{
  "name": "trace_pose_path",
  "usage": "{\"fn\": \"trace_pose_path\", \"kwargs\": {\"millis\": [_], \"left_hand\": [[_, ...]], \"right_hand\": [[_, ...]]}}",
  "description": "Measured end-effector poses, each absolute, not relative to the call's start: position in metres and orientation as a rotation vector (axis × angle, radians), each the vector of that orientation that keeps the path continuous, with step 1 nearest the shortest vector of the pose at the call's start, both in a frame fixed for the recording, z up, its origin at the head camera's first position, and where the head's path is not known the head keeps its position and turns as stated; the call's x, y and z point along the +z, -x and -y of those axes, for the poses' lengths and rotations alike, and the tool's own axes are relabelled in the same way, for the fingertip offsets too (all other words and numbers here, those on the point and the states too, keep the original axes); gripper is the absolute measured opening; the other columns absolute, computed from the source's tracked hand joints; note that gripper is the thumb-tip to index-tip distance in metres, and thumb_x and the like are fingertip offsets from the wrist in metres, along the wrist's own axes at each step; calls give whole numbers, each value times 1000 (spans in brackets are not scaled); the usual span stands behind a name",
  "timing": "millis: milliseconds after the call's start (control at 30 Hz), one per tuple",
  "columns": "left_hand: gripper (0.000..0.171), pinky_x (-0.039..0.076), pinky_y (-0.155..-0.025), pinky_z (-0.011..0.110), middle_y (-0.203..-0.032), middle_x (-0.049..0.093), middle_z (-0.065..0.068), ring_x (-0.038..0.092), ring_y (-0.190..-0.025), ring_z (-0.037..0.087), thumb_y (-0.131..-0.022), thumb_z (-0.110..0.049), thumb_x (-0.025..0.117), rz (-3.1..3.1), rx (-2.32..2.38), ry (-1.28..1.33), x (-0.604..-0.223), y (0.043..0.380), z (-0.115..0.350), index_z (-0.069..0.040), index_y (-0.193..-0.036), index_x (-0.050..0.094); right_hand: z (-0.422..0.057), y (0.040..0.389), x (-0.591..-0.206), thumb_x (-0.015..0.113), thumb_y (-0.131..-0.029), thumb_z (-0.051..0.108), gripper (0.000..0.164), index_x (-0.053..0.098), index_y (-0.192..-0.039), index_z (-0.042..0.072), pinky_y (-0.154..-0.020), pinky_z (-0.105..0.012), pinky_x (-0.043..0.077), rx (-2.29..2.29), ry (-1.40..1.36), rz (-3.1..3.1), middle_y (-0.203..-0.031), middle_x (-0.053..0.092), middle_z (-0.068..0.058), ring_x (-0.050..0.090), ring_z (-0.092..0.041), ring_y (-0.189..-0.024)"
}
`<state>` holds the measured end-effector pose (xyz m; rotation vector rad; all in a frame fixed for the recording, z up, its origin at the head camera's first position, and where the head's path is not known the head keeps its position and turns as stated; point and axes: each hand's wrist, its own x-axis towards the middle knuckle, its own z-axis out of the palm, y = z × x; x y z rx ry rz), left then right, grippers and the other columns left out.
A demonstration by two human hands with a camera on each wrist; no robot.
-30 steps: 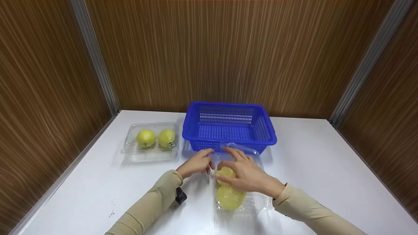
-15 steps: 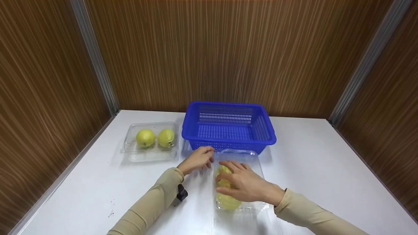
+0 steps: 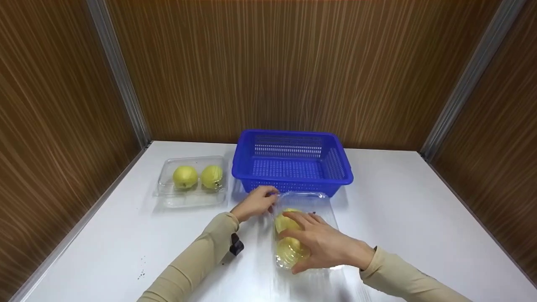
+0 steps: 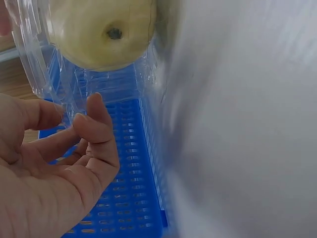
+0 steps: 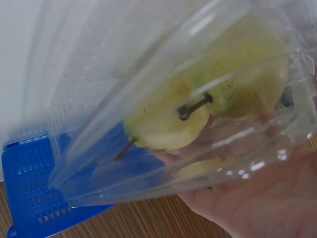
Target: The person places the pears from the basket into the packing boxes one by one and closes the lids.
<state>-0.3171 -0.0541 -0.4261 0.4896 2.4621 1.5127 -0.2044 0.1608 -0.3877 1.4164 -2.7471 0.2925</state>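
Note:
A clear plastic clamshell box (image 3: 319,204) lies in front of the blue basket, its lid over two yellow-green pears (image 3: 287,221). My left hand (image 3: 256,203) is at the box's far left corner; in the left wrist view, its thumb and fingers pinch the thin plastic edge (image 4: 68,117). Fingers spread and bent, my right hand (image 3: 325,242) lies over the lid above the pears. The right wrist view looks through the clear plastic at both pears (image 5: 245,82) and their brown stems. Part of the box is hidden under the right hand.
The blue slotted basket (image 3: 346,173) stands just beyond the box on the white table (image 3: 394,201). To its left sits another clear clamshell box (image 3: 197,201) with two pears inside. Brown wood-grain panels (image 3: 293,67) enclose the table at the back and sides.
The lid's raised far edge has come down. My right hand has drawn back toward me, its thumb and fingers spreading wider. My left hand has shifted slightly forward along the box corner.

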Motion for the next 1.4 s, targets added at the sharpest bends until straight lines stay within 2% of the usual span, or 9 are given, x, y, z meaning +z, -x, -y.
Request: {"fn": "trace_pose_path", "kwargs": {"millis": [167,267,433,567,733,867,1100,1267,1400], "left_hand": [[30,55,-66,35,-102,65,22,66,-80,28,-97,-16,51,-2447,1498,-453,-424,315,62,2,-119,62],[31,55,-69,37,-102,64,21,65,-79,25,-96,-16,51,-2443,1494,-418,-424,314,67,3,-118,62],[29,50,-60,29,-91,65,14,60,-69,16,-95,-16,52,-2450,1494,-408,-424,311,72,4,-114,60],[27,45,-55,24,-88,66,13,59,-65,15,-96,-18,53,-2419,1503,-421,-424,307,75,3,-113,59],[33,44,-56,24,-84,62,9,58,-64,15,-94,-14,51,-2297,1530,-376,-426,302,84,3,-121,57],[39,43,-55,23,-81,59,5,58,-64,14,-91,-10,49,-2192,1572,-335,-428,299,89,4,-127,56],[44,44,-54,21,-82,61,5,59,-63,13,-90,-10,50,-2112,1607,-294,-430,293,95,3,-131,53],[46,44,-54,21,-80,64,7,58,-62,13,-85,-9,54,-2089,1634,-265,-432,285,101,3,-130,54],[46,45,-52,20,-78,64,7,58,-59,12,-84,-9,53,-2044,1660,-247,-435,280,106,3,-129,53]], "right_hand": [[-165,205,-388,80,-74,48,67,57,-132,24,-108,-66,31,321,-1496,2736,-154,34,-16,31,-33,-144],[-170,206,-387,79,-76,44,65,56,-133,25,-110,-67,28,363,-1547,2748,-156,31,-15,29,-33,-145],[-183,211,-385,81,-76,39,64,55,-133,26,-111,-66,26,399,-1631,2722,-155,33,-15,30,-34,-144],[-193,215,-381,81,-74,35,74,50,-141,25,-112,-66,26,378,-1686,2713,-157,34,-12,30,-34,-145],[-201,219,-378,81,-74,35,91,37,-152,21,-114,-64,24,364,-1714,2754,-159,31,-8,28,-32,-147],[-209,222,-378,82,-71,36,96,34,-153,19,-113,-65,24,412,-1696,2771,-159,32,-7,28,-35,-146],[-222,226,-381,84,-68,37,93,42,-149,20,-111,-66,23,495,-1637,2776,-157,36,-11,29,-39,-144],[-233,230,-383,82,-71,40,87,45,-147,21,-111,-70,19,540,-1490,2844,-157,34,-15,26,-45,-144],[-243,233,-388,80,-74,44,83,46,-146,20,-109,-70,24,607,-1385,2841,-156,32,-20,26,-46,-143]]}}
